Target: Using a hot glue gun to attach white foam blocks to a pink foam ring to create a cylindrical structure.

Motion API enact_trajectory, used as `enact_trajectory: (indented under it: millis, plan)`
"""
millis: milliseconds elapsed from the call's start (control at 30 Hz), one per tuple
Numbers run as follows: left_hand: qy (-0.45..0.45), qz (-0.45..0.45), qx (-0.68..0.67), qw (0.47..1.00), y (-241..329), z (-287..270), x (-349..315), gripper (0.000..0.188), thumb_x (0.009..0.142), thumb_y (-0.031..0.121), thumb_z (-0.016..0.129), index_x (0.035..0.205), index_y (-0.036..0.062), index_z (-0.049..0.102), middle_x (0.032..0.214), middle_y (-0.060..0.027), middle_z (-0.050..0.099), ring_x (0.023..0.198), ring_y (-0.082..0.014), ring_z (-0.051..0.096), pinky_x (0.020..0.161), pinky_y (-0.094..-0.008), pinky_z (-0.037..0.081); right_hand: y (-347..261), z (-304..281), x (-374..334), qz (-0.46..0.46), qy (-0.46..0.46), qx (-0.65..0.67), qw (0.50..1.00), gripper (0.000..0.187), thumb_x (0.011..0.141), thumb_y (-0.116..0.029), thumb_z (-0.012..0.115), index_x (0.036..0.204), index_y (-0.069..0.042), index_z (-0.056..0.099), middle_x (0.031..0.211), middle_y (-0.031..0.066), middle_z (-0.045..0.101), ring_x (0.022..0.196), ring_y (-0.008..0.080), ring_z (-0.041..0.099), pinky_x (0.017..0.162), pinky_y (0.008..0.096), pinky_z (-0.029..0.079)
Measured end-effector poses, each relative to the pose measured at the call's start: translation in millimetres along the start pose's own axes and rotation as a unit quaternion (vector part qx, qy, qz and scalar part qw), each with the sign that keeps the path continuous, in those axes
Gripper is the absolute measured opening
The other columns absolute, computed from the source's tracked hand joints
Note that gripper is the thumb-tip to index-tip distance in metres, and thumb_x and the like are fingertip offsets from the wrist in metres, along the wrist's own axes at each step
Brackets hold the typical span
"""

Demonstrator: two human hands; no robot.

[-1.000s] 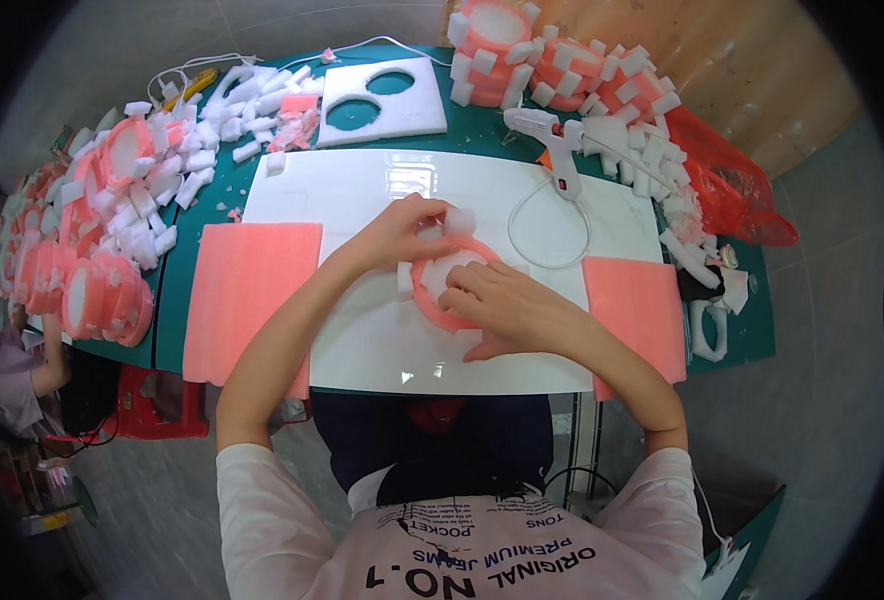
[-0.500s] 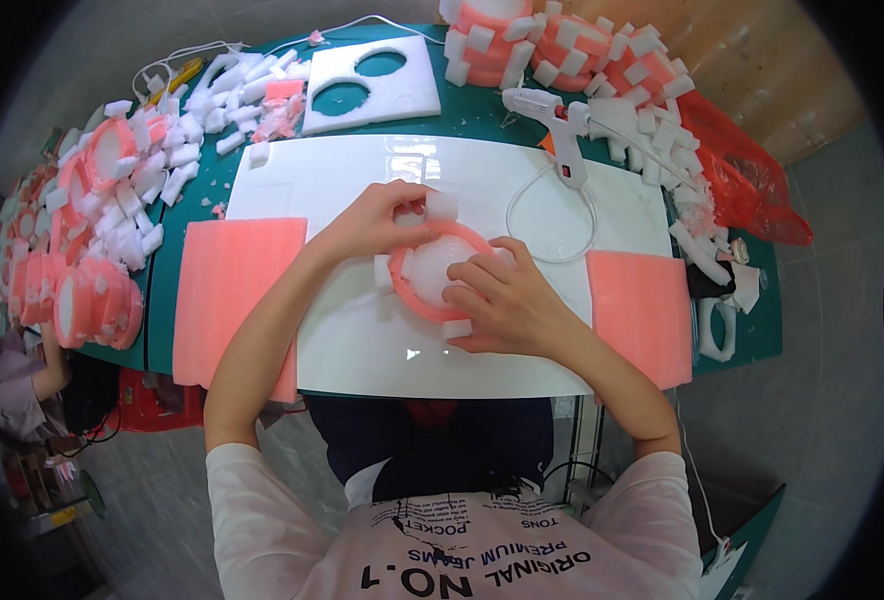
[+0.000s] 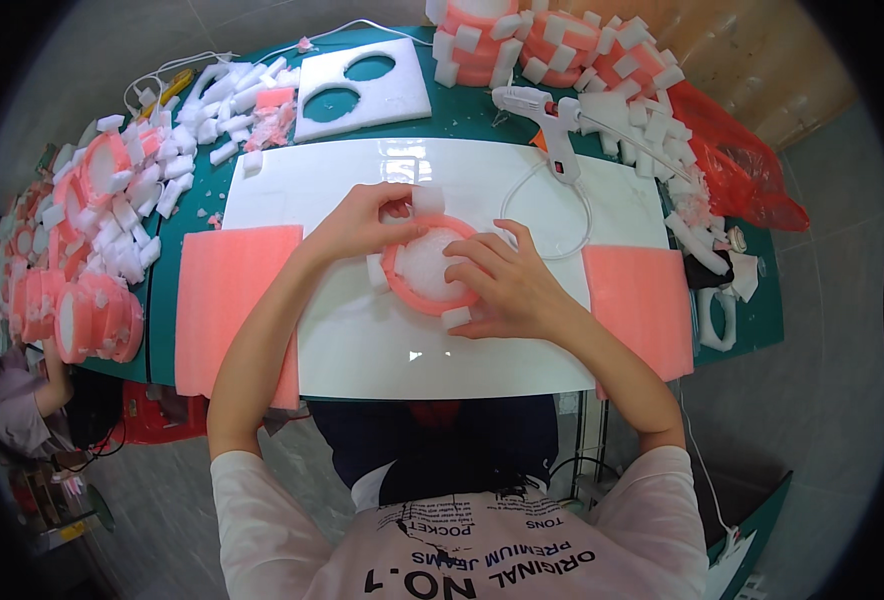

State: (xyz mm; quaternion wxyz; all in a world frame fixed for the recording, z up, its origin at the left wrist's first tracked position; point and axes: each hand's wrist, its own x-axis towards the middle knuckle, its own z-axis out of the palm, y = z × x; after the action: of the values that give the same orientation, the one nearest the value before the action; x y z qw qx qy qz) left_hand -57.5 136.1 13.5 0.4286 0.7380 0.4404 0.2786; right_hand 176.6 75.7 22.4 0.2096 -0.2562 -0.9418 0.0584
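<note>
A round pink foam ring with a white foam middle lies on the white board before me. Small white foam blocks stick to its rim at the left, top and bottom. My left hand pinches one white block against the ring's top edge. On the ring's right side rests my right hand, fingers pressing its rim and white middle.
A white glue gun with a cord lies at the board's far edge. Pink foam sheets flank the board. Finished pink rings and loose white blocks pile at the left and far right. A white sheet with two round holes lies behind.
The view has shifted down a little. Both hands have stayed on the ring, the left one pressing a white block at its top edge.
</note>
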Motion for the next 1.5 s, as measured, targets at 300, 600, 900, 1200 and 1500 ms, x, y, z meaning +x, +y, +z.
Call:
enact_trajectory:
  millis: [300, 600, 900, 1200, 1500]
  plan:
    - [-0.04, 0.002, 0.026, 0.999, -0.3, -7.5, -2.4, 0.042, 0.072, 0.024, 0.072, 0.104, 0.0, 0.059, 0.086, -0.0083, 0.059, 0.079, -0.0158, 0.054, 0.075, -0.027, 0.045, -3.4, -4.7, 1.7, 0.037, -0.048, 0.014, 0.998, 0.066, 0.062, -0.043, 0.076, 0.116, -0.014, 0.052, 0.125, 0.0079, 0.047, 0.116, 0.0219, 0.044, 0.099, 0.0535, 0.027]
    - [-0.052, 0.013, 0.017, 0.998, 1.7, -5.6, -1.8, 0.047, 0.07, 0.022, 0.074, 0.108, 0.0007, 0.056, 0.092, -0.0077, 0.057, 0.084, -0.016, 0.053, 0.078, -0.0274, 0.044, -3.5, -2.7, 0.6, 0.042, -0.041, 0.01, 0.998, 0.067, 0.061, -0.047, 0.076, 0.116, -0.015, 0.053, 0.126, 0.0095, 0.046, 0.119, 0.0255, 0.041, 0.1, 0.0548, 0.025]
    - [-0.038, 0.027, 0.022, 0.999, 5.4, -5.2, -2.3, 0.044, 0.07, 0.022, 0.074, 0.105, 0.0, 0.058, 0.087, -0.0066, 0.057, 0.08, -0.0146, 0.053, 0.073, -0.0258, 0.044, -3.4, -1.0, -0.7, 0.04, -0.009, -0.009, 0.999, 0.068, 0.058, -0.049, 0.077, 0.113, -0.014, 0.056, 0.124, 0.0098, 0.047, 0.119, 0.0284, 0.04, 0.099, 0.0556, 0.025]
    - [-0.03, 0.073, 0.041, 0.996, 0.4, -5.9, -2.6, 0.046, 0.074, 0.026, 0.072, 0.111, 0.0019, 0.058, 0.087, -0.0081, 0.06, 0.074, -0.0161, 0.052, 0.071, -0.0271, 0.045, -3.4, 0.4, -1.8, 0.032, -0.007, 0.012, 0.999, 0.067, 0.06, -0.046, 0.077, 0.112, -0.011, 0.055, 0.124, 0.011, 0.047, 0.117, 0.03, 0.041, 0.097, 0.0463, 0.03]
    - [-0.04, 0.027, 0.025, 0.999, 2.1, -4.9, -1.6, 0.031, 0.089, 0.023, 0.054, 0.11, 0.0018, 0.058, 0.087, -0.0093, 0.06, 0.074, -0.0158, 0.053, 0.07, -0.0275, 0.045, -4.2, 2.8, -3.1, 0.05, -0.008, 0.017, 0.999, 0.069, 0.058, -0.047, 0.079, 0.114, -0.015, 0.054, 0.126, 0.0086, 0.046, 0.12, 0.0276, 0.04, 0.1, 0.0519, 0.024]
